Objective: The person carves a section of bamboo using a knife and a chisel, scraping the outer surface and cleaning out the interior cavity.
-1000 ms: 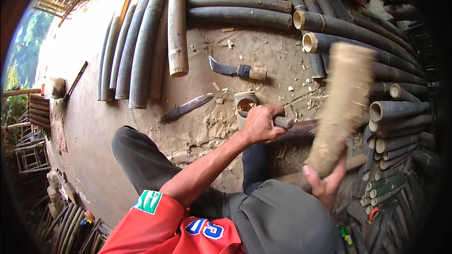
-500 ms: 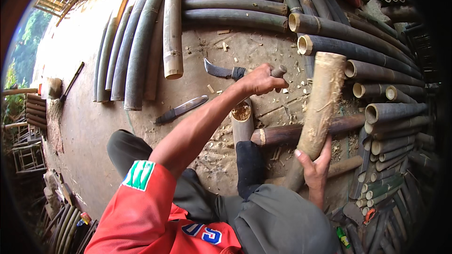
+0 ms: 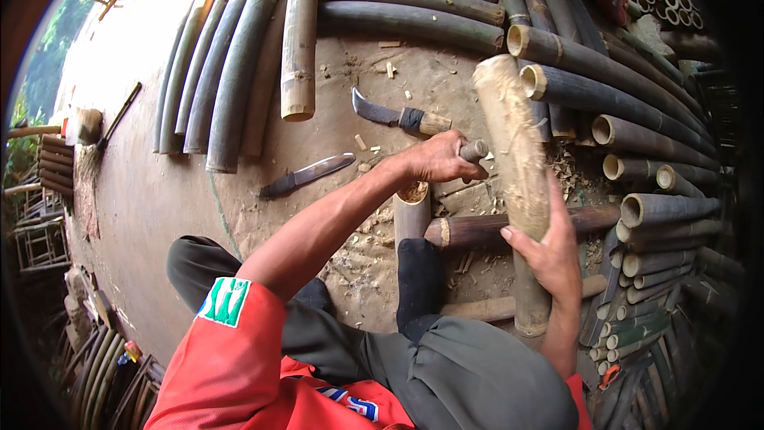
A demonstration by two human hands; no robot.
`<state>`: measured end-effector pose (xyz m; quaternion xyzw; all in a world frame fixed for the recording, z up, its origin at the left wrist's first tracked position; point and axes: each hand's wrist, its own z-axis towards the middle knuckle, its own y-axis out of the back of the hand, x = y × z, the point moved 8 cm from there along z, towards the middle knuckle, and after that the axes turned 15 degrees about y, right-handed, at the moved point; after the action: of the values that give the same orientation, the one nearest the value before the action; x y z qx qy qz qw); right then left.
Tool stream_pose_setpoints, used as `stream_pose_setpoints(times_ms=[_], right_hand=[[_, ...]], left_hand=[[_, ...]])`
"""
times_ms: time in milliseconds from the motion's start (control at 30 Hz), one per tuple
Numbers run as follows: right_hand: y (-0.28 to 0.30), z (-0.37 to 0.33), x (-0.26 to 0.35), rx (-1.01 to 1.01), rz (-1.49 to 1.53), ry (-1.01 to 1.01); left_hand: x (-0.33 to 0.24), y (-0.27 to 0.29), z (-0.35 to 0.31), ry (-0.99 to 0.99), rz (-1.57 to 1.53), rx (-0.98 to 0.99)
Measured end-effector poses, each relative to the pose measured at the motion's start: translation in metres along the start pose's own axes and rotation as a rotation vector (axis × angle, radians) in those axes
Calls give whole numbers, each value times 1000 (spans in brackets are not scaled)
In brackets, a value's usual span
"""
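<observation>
"Bamboo tube (image 3: 411,216), one: where is it entered?"

"Centre of the frame, open mouth turned up, brown crumbs within. A dark-covered foot (image 3: 419,271) hides its lower part."

"List the rest from the left."

"Upper left: long poles (image 3: 251,56), bamboo, a row, set side by side. Left of centre: straight knife (image 3: 318,169), one, dark handle, blade pointing right. Just above centre: hooked knife (image 3: 378,112), one, pale wooden handle bound in black. Both knives lie on the floor (image 3: 143,255)."

"Left hand (image 3: 436,158)?"

"Just above the tube's mouth, slightly to its right. Fingers clenched round a short round handle (image 3: 475,150); the other end of it cannot be made out."

"Next along?"

"Dark pole (image 3: 469,229), one, lying crosswise right of the tube. Wooden club (image 3: 517,151), one, thick, tilted, surface rough and frayed, right of centre; near the handle, whether touching cannot be told."

"Right hand (image 3: 551,248)?"

"Grasping the club, thumb at its left, fingers along its right edge."

"Last item?"

"Cut tubes (image 3: 668,209), bamboo, stacked, right side of the frame, open ends facing left."
</observation>
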<state>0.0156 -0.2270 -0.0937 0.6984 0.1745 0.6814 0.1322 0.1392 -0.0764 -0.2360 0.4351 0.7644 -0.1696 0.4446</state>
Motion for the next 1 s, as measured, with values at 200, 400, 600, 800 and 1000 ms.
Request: stream_pose_setpoints(times_ms=[200, 400, 600, 800, 1000], right_hand=[[12, -11, 56, -277, -34, 185], [27, 4, 68, -270, 24, 188], [16, 0, 60, -239, -54, 161], [11, 6, 60, -278, 16, 194], [-45, 29, 47, 177, -270, 136]], left_hand=[[-34, 5, -62, -162, 36, -340], [-41, -23, -72, -359, -73, -420], [-26, 49, -10, -21, -135, -173], [-13, 28, 3, -84, 49, -126], [9, 11, -20, -234, 7, -203]])
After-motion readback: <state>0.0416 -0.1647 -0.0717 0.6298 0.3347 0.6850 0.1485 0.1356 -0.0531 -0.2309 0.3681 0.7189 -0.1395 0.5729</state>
